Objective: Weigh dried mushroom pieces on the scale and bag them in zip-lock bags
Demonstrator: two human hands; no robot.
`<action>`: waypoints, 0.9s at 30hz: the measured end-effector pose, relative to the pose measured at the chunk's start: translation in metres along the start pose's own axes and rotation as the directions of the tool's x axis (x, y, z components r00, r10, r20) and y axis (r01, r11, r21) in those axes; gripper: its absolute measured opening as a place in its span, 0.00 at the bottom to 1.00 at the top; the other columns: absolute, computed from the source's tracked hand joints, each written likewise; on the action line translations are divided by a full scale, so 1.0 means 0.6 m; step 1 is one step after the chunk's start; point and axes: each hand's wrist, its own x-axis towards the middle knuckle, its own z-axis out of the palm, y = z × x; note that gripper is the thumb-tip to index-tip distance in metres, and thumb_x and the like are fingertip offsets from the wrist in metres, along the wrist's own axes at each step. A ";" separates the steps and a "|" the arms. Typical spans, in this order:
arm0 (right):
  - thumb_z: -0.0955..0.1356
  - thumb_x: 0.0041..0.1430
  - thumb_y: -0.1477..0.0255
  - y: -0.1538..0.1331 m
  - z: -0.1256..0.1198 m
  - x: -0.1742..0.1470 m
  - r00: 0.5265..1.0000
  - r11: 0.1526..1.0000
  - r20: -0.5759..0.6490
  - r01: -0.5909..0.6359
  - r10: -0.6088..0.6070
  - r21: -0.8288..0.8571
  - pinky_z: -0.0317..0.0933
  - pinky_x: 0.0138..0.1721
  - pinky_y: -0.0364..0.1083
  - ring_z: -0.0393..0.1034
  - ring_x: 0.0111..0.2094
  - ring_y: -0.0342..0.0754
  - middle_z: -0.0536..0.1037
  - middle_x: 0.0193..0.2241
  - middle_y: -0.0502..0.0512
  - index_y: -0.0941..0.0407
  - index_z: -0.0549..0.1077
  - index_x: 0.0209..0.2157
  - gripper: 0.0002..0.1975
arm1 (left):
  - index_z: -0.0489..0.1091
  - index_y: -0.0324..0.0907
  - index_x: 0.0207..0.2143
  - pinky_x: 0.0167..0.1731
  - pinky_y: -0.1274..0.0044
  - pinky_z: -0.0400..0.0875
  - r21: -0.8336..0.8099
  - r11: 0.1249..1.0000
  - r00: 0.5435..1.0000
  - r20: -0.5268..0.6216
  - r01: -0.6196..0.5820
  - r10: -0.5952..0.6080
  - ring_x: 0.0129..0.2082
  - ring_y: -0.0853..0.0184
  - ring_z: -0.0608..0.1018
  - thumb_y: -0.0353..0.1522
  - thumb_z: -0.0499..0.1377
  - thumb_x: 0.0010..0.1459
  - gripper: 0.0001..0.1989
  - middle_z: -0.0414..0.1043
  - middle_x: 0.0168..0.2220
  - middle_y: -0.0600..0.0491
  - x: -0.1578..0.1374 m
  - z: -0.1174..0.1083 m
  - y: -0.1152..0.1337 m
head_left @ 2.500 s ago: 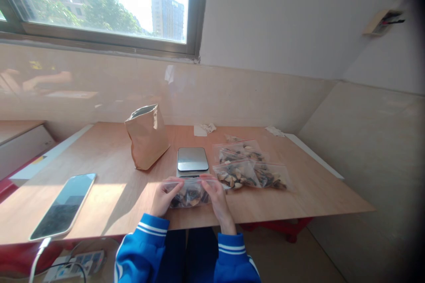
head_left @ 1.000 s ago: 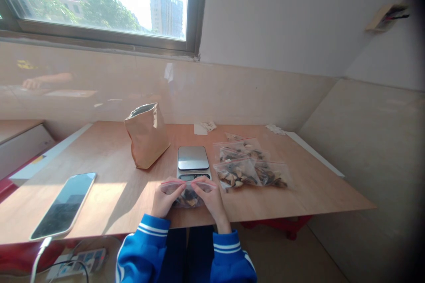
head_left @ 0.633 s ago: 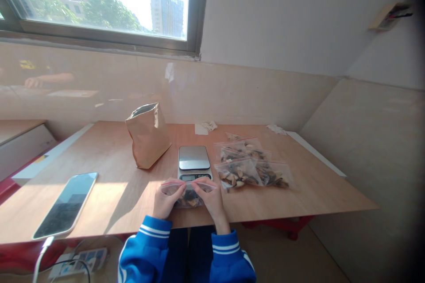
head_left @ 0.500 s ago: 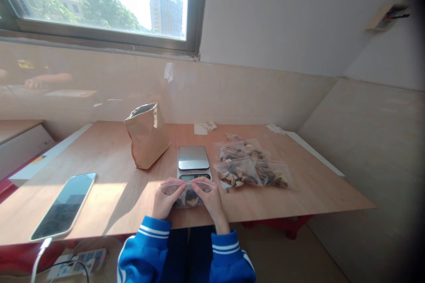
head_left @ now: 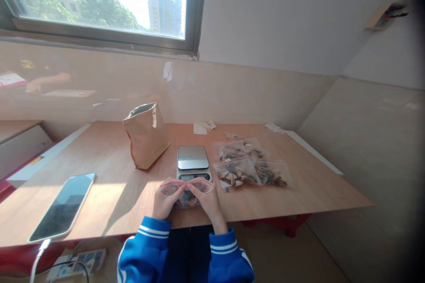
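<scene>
Both hands pinch the red-striped top of a clear zip bag (head_left: 187,201) at the table's front edge. My left hand (head_left: 164,201) grips it from the left and my right hand (head_left: 208,199) from the right, thumbs meeting at the middle of the seal. Dark and tan dried pieces lie inside the bag. Directly behind it is a kitchen scale (head_left: 192,158) with a bare steel plate; its display is partly hidden by the bag. To the right lie several filled zip bags (head_left: 237,173) with similar dried slices, overlapping one another.
A brown paper bag (head_left: 146,137) stands upright with its top open, left of the scale. A phone (head_left: 63,208) lies at the left front, near a white cable (head_left: 40,258). Crumpled paper (head_left: 208,125) lies by the wall, with another piece (head_left: 275,128) farther right.
My thumbs have come together at the middle of the seal, where a small gap was before. The bag's top edge now bows up on either side. Other things on the table stay put.
</scene>
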 end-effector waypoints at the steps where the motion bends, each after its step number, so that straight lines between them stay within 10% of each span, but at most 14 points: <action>1: 0.72 0.51 0.70 0.002 0.001 0.000 1.000 1.000 -0.012 0.013 -0.013 -0.006 0.68 0.38 0.46 0.74 0.33 0.49 0.79 0.28 0.53 0.56 0.79 0.29 0.04 | 0.77 0.40 0.30 0.38 0.74 0.72 0.005 1.000 1.000 -0.008 0.000 0.000 0.35 0.63 0.78 0.37 0.64 0.51 0.09 0.76 0.31 0.50 0.000 0.000 0.000; 8: 0.71 0.51 0.74 0.016 0.016 -0.003 0.970 0.989 -0.206 0.108 -0.127 -0.101 0.65 0.37 0.47 0.71 0.32 0.48 0.77 0.26 0.51 0.55 0.78 0.24 0.04 | 0.78 0.41 0.30 0.38 0.74 0.71 0.011 1.000 1.000 -0.013 0.015 -0.015 0.35 0.63 0.77 0.38 0.64 0.51 0.09 0.76 0.31 0.50 -0.001 -0.002 -0.009; 27: 0.63 0.62 0.61 0.029 0.016 -0.004 0.984 0.972 -0.169 0.023 -0.064 -0.234 0.59 0.41 0.46 0.66 0.36 0.49 0.74 0.30 0.53 0.55 0.76 0.25 0.18 | 0.78 0.41 0.26 0.40 0.73 0.69 0.044 0.998 0.983 -0.180 0.044 -0.035 0.35 0.62 0.75 0.49 0.59 0.51 0.20 0.73 0.30 0.50 0.007 -0.011 -0.045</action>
